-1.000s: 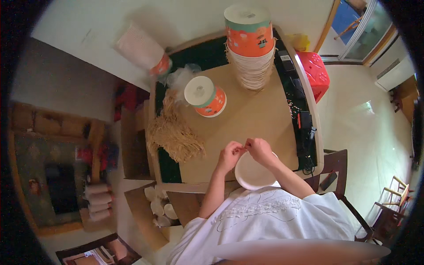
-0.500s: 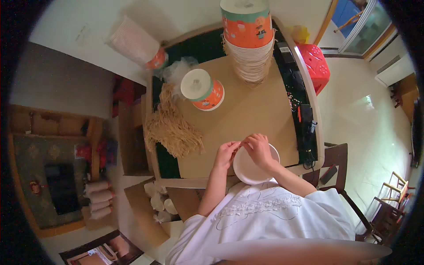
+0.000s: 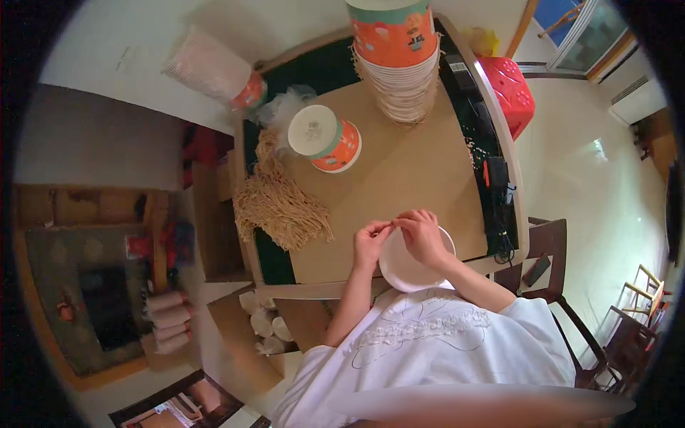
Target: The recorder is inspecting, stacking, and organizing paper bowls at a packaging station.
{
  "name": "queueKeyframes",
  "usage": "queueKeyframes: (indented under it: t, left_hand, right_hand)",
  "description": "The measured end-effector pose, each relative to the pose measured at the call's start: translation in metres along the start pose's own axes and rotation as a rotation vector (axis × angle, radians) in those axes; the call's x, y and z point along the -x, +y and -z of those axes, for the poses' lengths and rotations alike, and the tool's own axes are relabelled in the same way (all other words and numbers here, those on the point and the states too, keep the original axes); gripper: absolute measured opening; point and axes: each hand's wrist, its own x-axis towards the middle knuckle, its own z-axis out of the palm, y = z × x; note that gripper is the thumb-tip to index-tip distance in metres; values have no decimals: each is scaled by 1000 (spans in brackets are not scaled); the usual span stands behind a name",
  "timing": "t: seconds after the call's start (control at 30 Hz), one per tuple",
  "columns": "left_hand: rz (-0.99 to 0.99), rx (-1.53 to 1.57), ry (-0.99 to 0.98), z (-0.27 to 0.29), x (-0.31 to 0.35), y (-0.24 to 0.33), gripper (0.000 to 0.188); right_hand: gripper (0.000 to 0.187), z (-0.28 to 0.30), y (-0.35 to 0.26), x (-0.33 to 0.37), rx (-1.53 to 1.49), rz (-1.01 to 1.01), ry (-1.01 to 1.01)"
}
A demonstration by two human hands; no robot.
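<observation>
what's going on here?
A person in a white shirt has both hands at the far edge of a round white container. The fingertips of the left hand and right hand pinch close together; what's between them is too small to tell. Farther back on the table are a bundle of tan cords, a short orange-and-green tub stack and a taller stack.

Beyond your table [image 3: 314, 291] rises a pale wall [image 3: 143, 50]; to the table's right you have a red stool [image 3: 509, 93] just beside it, glossy floor [image 3: 571, 185] catching light, and a glass door [image 3: 606, 39] farther off.
</observation>
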Motion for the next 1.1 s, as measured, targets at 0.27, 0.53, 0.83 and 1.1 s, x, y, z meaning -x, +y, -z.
queueKeyframes:
  t: [0.27,0.53,0.83,1.1]
  left_hand:
    - [-52,-143,35,0,-3,-7,9]
    - [-80,-305,82,5,4,2,9]
    - [-152,21,56,3,4,9,25]
    - [-159,-128,75,1,3,10,19]
  right_hand:
    - [16,3,2,-3,-1,-18,-18]
    - [9,3,4,-25,-5,-99,-285]
    - [6,-6,11,-31,-49,-76,-213]
    - [6,-8,13,-28,-92,-118,-197]
